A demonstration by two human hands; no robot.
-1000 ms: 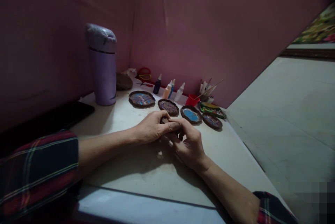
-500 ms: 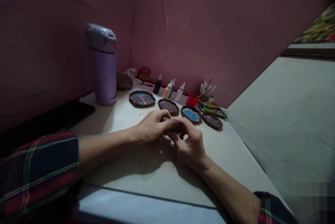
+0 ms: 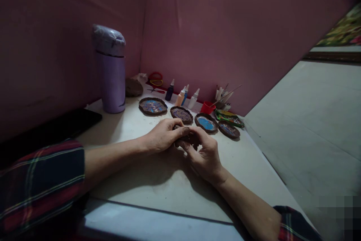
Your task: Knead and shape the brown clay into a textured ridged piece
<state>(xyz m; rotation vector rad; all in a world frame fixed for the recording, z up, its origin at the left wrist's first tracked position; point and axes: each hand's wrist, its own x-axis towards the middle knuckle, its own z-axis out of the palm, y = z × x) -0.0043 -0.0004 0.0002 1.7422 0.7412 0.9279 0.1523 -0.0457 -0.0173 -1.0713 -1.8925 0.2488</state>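
Note:
Both hands meet above the middle of the white table (image 3: 166,192). My left hand (image 3: 165,135) is closed on a dark brown lump of what looks like clay (image 3: 190,138), its thumb lying across the top. From the other side my right hand (image 3: 204,154) grips the same lump between its thumb and bent fingers. Much of the lump is hidden by the fingers. Just beyond the hands lie brown wavy-edged dishes: one with blue and purple (image 3: 153,106), one purple (image 3: 181,115), one bright blue (image 3: 206,123) and one bluish (image 3: 229,129).
A purple tumbler (image 3: 111,79) stands at the left, with a brown clay lump (image 3: 133,87) behind it. Scissors (image 3: 156,90), nozzle bottles (image 3: 193,100), a red cup (image 3: 208,107) and a green packet (image 3: 229,118) line the back. A black flat object (image 3: 81,120) lies at the left edge.
My left thumb has shifted slightly on the brown lump, and the fingers of both hands have moved a little. The other objects stay where they were.

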